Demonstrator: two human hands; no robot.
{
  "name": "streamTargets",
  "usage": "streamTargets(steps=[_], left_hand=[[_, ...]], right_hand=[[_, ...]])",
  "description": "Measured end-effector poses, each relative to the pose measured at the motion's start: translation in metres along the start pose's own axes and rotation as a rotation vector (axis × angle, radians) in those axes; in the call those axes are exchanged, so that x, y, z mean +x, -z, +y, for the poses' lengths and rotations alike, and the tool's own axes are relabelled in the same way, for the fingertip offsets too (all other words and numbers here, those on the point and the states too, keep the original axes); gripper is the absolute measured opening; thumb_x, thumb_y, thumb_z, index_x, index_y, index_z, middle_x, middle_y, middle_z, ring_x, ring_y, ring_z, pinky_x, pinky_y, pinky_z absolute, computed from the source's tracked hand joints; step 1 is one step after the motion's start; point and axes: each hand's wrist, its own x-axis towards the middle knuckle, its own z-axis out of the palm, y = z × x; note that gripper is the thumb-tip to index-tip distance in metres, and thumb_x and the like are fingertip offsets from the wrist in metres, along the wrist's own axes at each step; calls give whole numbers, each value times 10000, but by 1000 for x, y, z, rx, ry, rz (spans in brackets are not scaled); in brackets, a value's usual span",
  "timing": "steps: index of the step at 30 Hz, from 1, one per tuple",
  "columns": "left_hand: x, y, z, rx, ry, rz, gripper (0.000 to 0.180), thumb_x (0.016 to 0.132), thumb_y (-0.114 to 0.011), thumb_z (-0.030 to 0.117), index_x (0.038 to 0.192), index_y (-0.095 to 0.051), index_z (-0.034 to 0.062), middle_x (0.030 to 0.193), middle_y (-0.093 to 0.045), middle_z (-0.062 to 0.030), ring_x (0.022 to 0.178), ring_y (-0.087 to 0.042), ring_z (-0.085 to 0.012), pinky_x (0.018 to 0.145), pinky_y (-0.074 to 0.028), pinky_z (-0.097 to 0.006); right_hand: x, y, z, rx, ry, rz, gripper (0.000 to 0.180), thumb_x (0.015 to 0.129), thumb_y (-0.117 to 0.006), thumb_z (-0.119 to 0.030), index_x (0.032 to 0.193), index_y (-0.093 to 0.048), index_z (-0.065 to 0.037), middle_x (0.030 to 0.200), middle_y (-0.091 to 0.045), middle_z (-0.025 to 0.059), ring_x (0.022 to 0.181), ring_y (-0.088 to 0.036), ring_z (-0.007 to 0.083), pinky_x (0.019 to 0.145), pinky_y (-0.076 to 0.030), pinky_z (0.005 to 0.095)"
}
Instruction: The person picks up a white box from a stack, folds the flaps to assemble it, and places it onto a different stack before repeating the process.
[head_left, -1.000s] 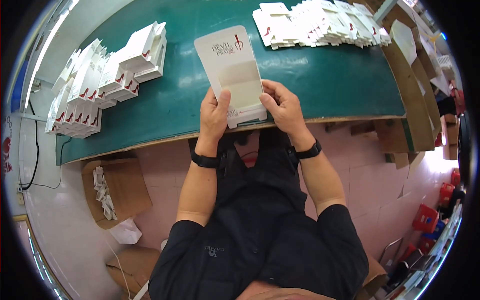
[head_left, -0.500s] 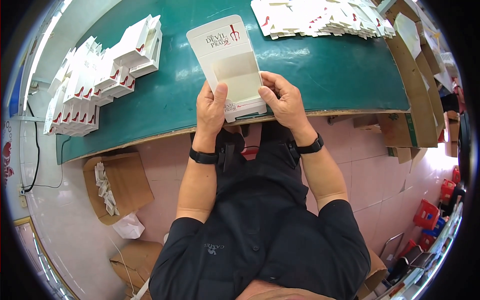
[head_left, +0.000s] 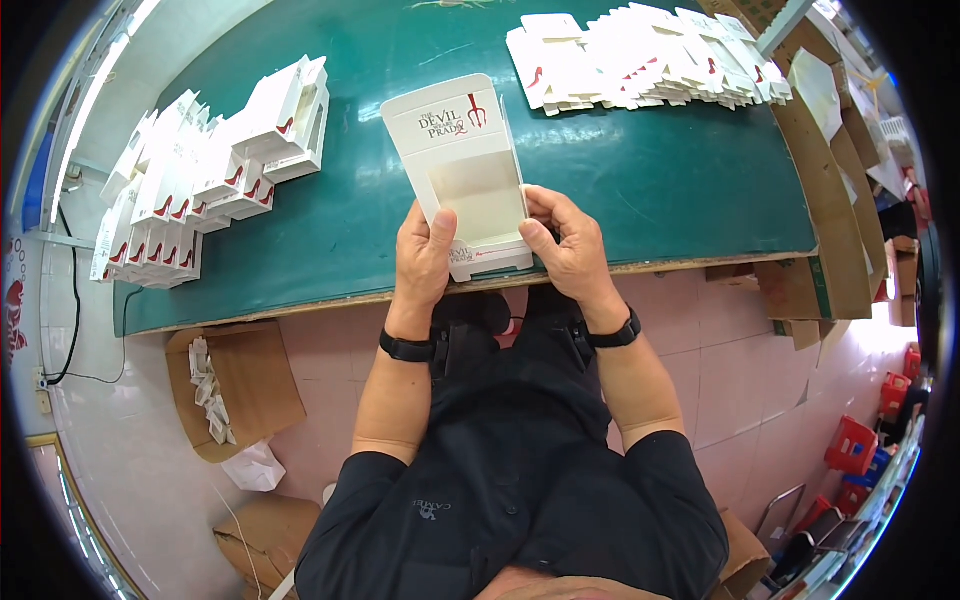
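Between my hands, above the front edge of the green table (head_left: pixel 400 240), is a white printed cardboard box (head_left: pixel 424 165) with a large cut-out window. Its top flap stands up and its lower end is tilted toward me. My left hand (head_left: pixel 425 250) grips the left side, thumb on the front face. My right hand (head_left: pixel 568 240) holds the right side near the lower corner, thumb and fingers pinching the edge. The fingers behind the box are partly hidden.
Stacked white boxes (head_left: pixel 185 190) with red shoe prints stand at the left of the table. Flat white cartons (head_left: pixel 650 60) lie overlapped at the far right. An open brown carton (head_left: pixel 265 380) with small white pieces sits on the floor; cardboard (head_left: pixel 835 200) lines the right edge.
The table, the box and both hands appear lower in the picture, as the view has shifted. My grip on the box looks the same.
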Motion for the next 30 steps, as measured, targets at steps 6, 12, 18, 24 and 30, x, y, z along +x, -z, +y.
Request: streamTargets(steps=[6,12,18,24,30], left_hand=[[2,-2,5,-25,11,13,560,1091,-608,404,1421,-546,-44,1323,-673,-107,1179,-627,-153,1008,-498,-303],[4,-1,1,-15,19,-2,579,1092,-607,392,1447,-521,-57,1336,-666,-120,1193,-630,-165,1023,-497,-308],[5,-8,4,-57,-12,5,594,1101,-596,342,1491,-463,-85,1349,-654,-145,1205,-643,-187,1036,-511,-320],[5,-3,5,-144,55,41,564,1110,-572,305,1497,-453,-88,1333,-658,-146,1180,-659,-174,980,-550,-305],[3,-9,21,-198,129,47,528,1114,-559,307,1465,-491,-81,1283,-675,-148,1113,-687,-171,927,-575,-305]], right_hand=[[2,-1,1,48,-26,-5,465,995,-753,-214,1376,-622,18,1138,-762,138,1032,-738,202,941,-582,339],[3,0,3,23,-27,-11,489,1003,-749,-240,1395,-608,17,1124,-763,128,997,-731,178,915,-583,329],[2,5,9,130,-144,-11,461,1077,-650,-229,1455,-561,20,1182,-725,77,1071,-669,123,917,-545,278],[-3,1,6,76,-116,28,450,1062,-648,-155,1476,-549,-8,1321,-680,107,1102,-679,150,947,-549,294],[-3,-2,-11,-344,299,42,597,931,-753,-63,1494,-557,-91,1524,-557,162,1335,-591,263,1081,-511,387]])
